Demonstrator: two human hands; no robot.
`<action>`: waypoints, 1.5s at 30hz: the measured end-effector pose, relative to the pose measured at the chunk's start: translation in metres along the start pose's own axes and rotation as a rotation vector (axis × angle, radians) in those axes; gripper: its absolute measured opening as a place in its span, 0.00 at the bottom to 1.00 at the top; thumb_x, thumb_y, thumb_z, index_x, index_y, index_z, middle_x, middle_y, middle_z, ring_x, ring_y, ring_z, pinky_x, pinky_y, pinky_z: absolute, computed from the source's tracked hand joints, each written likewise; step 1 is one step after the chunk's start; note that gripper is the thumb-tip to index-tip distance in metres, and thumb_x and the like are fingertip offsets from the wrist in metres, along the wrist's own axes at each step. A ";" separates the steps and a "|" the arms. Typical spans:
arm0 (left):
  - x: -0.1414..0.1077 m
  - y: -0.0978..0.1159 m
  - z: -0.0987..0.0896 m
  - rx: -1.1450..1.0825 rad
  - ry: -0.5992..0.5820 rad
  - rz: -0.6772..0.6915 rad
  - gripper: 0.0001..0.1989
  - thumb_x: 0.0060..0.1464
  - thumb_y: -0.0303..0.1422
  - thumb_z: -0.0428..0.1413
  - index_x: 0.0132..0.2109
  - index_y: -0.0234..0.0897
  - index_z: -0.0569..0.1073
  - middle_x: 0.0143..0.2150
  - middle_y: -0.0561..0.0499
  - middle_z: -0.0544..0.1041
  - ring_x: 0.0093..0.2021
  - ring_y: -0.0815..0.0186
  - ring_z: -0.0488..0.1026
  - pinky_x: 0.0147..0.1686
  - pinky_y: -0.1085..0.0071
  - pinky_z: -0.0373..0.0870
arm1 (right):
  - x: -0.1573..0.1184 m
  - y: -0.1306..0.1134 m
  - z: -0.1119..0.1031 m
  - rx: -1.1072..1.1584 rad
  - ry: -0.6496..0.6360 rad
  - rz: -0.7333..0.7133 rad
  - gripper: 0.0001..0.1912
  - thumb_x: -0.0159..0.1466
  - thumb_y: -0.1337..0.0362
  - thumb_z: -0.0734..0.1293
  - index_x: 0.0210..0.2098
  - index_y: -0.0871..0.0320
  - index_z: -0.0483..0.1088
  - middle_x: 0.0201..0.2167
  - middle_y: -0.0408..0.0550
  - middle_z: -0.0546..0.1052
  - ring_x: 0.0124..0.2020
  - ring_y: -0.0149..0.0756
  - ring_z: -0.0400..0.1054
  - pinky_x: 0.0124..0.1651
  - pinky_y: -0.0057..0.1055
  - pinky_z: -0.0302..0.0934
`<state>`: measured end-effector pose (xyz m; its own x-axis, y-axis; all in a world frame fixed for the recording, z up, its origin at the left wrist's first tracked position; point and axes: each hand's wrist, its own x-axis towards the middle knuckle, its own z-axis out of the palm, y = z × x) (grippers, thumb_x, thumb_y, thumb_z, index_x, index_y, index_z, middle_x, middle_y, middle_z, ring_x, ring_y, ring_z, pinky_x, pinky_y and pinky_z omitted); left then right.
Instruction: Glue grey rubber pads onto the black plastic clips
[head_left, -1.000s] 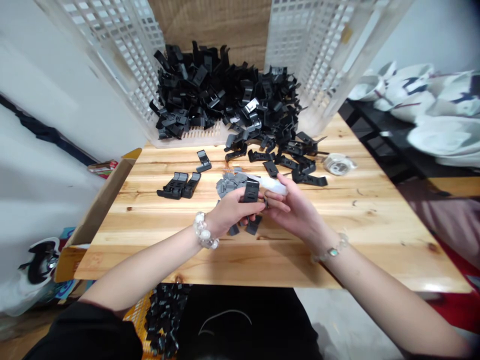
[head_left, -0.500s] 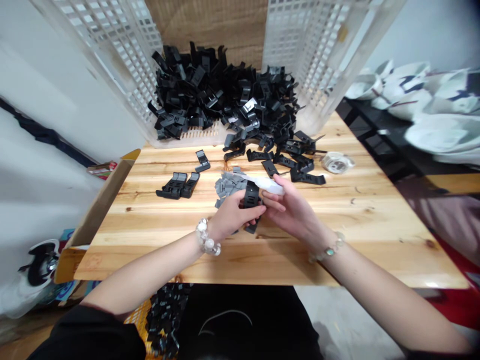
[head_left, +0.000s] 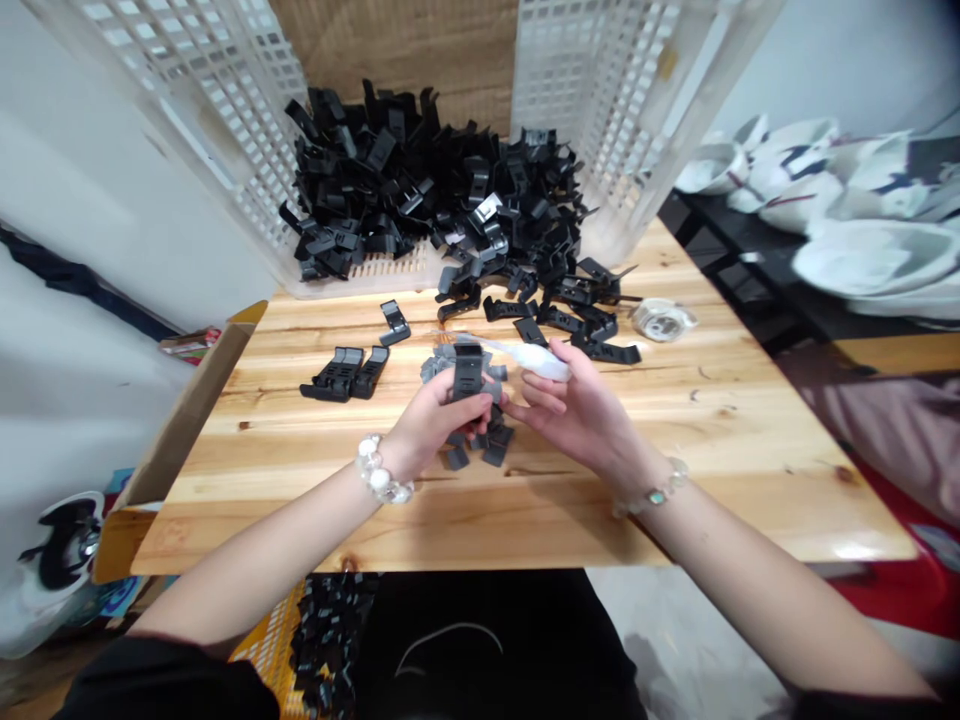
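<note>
My left hand (head_left: 435, 415) is closed around a black plastic clip (head_left: 469, 372), which stands upright with its slotted face toward me. My right hand (head_left: 574, 405) grips a small white squeeze bottle (head_left: 541, 360), its thin pointed nozzle aimed left above the clip. One right fingertip comes close to my left fingers; whether it touches the clip is unclear. Behind and beneath the left hand lies a pile of small grey flat pieces (head_left: 439, 362). Darker flat pieces (head_left: 496, 445) lie just in front of it.
Black clips (head_left: 341, 373) lie together at left, with a single clip (head_left: 394, 322) behind. A tipped white crate (head_left: 262, 180) holds a heap of black clips (head_left: 427, 180). A tape roll (head_left: 662, 320) rests at right on the wooden table (head_left: 720, 480). A yellow basket (head_left: 262, 640) stands below.
The clip in my left hand has moved left and stands more upright. The bottle is still in my right hand, its nozzle now more visible. The whole view has shifted slightly.
</note>
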<state>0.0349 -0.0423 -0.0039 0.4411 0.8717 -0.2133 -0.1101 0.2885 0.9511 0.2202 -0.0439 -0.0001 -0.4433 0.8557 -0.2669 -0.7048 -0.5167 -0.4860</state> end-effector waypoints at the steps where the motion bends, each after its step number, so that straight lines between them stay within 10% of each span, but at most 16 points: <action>1: -0.001 0.001 -0.003 -0.019 -0.002 0.009 0.15 0.51 0.37 0.63 0.43 0.37 0.69 0.27 0.55 0.73 0.25 0.72 0.69 0.23 0.76 0.63 | 0.000 0.000 -0.001 0.003 -0.003 -0.001 0.19 0.67 0.52 0.61 0.25 0.57 0.67 0.10 0.34 0.57 0.16 0.25 0.55 0.47 0.32 0.67; 17: -0.015 -0.002 -0.019 -0.164 -0.185 0.017 0.19 0.49 0.36 0.65 0.45 0.34 0.68 0.25 0.53 0.74 0.24 0.69 0.70 0.25 0.74 0.64 | -0.011 -0.006 0.002 -0.234 -0.079 -0.210 0.07 0.57 0.68 0.72 0.36 0.58 0.72 0.37 0.44 0.76 0.27 0.25 0.65 0.28 0.24 0.61; 26: -0.018 -0.004 -0.019 -0.148 -0.205 0.082 0.17 0.52 0.38 0.64 0.45 0.35 0.70 0.26 0.53 0.74 0.25 0.70 0.71 0.26 0.73 0.67 | -0.010 0.009 0.008 -0.372 -0.119 -0.098 0.07 0.59 0.70 0.69 0.34 0.57 0.67 0.22 0.38 0.64 0.22 0.24 0.56 0.18 0.19 0.45; 45: -0.018 -0.012 -0.008 -0.050 -0.065 0.075 0.14 0.55 0.39 0.61 0.43 0.35 0.70 0.28 0.53 0.73 0.25 0.72 0.68 0.25 0.76 0.67 | -0.016 0.022 0.011 -0.777 -0.078 -0.223 0.11 0.57 0.66 0.73 0.35 0.55 0.67 0.25 0.38 0.71 0.21 0.25 0.62 0.22 0.24 0.57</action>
<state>0.0210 -0.0581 -0.0131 0.4868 0.8645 -0.1250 -0.1887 0.2438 0.9513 0.2055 -0.0695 0.0027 -0.3952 0.9172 -0.0504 -0.2079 -0.1427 -0.9677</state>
